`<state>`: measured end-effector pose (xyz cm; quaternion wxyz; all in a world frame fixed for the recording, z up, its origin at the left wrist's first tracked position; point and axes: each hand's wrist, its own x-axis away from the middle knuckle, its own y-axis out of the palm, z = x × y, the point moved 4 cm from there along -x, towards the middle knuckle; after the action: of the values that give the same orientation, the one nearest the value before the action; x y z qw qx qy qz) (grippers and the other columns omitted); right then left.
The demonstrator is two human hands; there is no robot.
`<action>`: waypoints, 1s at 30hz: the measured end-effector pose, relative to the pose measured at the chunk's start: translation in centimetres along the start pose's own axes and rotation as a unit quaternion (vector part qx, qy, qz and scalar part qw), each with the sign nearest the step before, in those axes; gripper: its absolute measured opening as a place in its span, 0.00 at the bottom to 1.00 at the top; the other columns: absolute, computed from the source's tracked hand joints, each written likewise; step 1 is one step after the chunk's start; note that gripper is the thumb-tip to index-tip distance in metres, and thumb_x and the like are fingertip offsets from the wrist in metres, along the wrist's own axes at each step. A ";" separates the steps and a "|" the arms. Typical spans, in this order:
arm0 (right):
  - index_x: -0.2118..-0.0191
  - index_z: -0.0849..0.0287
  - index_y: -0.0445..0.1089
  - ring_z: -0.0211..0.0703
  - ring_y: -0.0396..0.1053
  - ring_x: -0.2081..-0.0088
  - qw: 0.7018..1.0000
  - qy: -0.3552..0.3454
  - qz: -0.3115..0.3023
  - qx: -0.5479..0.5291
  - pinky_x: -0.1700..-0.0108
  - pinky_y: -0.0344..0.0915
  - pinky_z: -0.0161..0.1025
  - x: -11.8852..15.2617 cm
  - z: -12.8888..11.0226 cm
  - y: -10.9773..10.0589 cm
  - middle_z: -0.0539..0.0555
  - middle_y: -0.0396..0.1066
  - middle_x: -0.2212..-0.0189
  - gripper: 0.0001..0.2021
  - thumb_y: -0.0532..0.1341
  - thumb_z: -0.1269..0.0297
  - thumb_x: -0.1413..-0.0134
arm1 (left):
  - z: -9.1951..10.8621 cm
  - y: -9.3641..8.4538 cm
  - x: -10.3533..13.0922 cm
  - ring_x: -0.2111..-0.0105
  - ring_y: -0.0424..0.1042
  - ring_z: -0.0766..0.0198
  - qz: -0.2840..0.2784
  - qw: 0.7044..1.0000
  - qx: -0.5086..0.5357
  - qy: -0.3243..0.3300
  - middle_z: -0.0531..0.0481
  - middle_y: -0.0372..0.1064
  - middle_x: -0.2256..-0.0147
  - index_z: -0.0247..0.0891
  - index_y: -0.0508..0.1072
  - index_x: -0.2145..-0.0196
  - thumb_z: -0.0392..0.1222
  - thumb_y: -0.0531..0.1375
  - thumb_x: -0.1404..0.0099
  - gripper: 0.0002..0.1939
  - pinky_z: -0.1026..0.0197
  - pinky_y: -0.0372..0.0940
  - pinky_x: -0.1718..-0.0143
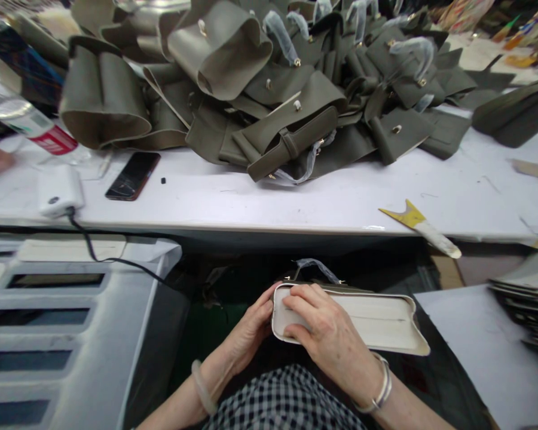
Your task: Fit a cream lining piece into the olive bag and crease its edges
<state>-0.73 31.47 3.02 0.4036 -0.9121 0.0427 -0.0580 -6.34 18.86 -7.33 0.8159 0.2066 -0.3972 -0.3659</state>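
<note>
Head view: the right hand (pixel 334 334) lies across the pale face of a bag piece (pixel 376 322), fingers bent and thumb set apart below them; whether it pinches anything cannot be told. The left hand (pixel 251 325) grasps the piece's left end from outside, its far fingers hidden. The piece sits above the checked cloth (pixel 287 400) on the lap, just off the near edge of the white table (pixel 260 206). The step in hand looks like pressing or fitting at that left end; continuing it would call for a firm left grip and even right-hand pressure along the rim. Beyond, a yellow-ended tool (pixel 410 218) overhangs the table edge, and olive bag parts (pixel 219 54) lie heaped behind.
</note>
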 end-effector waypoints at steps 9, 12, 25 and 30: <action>0.56 0.56 0.68 0.49 0.63 0.52 1.000 0.002 0.004 0.000 0.48 0.66 0.50 0.0 0.1 0.0 0.51 0.68 0.53 0.17 0.67 0.79 0.50 | -0.8 0.1 0.3 0.40 0.61 0.49 0.051 0.996 -0.051 0.044 0.45 0.65 0.41 0.41 0.66 0.40 0.52 0.55 0.30 0.24 0.49 0.55 0.39; 0.55 0.56 0.67 0.49 0.63 0.52 1.000 -0.001 0.008 -0.002 0.48 0.66 0.50 0.1 0.1 0.1 0.51 0.68 0.53 0.18 0.67 0.79 0.50 | -0.3 -0.1 0.1 0.39 0.60 0.50 0.064 0.988 -0.117 0.074 0.46 0.64 0.40 0.40 0.67 0.41 0.51 0.55 0.31 0.24 0.49 0.51 0.36; 0.55 0.56 0.66 0.49 0.64 0.55 0.998 -0.041 0.041 0.003 0.52 0.67 0.47 0.3 0.3 0.2 0.53 0.68 0.56 0.19 0.66 0.81 0.51 | 1.1 1.3 0.3 0.39 0.61 0.54 0.113 0.956 -0.240 0.123 0.49 0.66 0.41 0.41 0.67 0.41 0.55 0.55 0.32 0.26 0.53 0.53 0.36; 0.53 0.54 0.67 0.48 0.64 0.57 0.996 -0.072 0.040 0.030 0.56 0.67 0.46 0.3 0.2 0.0 0.54 0.67 0.58 0.18 0.65 0.79 0.48 | 0.1 1.8 0.3 0.40 0.62 0.57 0.138 0.974 -0.136 0.115 0.52 0.67 0.42 0.45 0.69 0.42 0.52 0.55 0.31 0.22 0.55 0.52 0.35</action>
<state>-0.36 31.57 2.91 0.4347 -0.8990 0.0480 0.0223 -5.52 19.78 -6.00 0.9192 0.0775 -0.2714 -0.2745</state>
